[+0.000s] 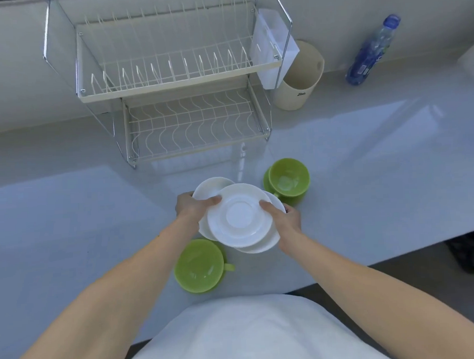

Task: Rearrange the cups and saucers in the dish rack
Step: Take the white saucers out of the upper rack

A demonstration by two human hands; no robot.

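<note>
A white saucer (238,214) is held above the counter between both hands: my left hand (191,205) grips its left rim and my right hand (285,218) grips its right rim. More white saucers lie partly hidden under it, one (211,186) showing behind and one (263,244) below right. A green cup (289,181) stands to the right behind them, and a second green cup (199,265) stands nearer me, handle to the right. The two-tier wire dish rack (172,81) at the back holds no crockery.
A beige utensil holder (299,79) stands right of the rack, with a white plastic caddy (273,47) hung on the rack's side. A blue plastic bottle (371,51) stands at the far right. The counter's front edge runs diagonally at lower right.
</note>
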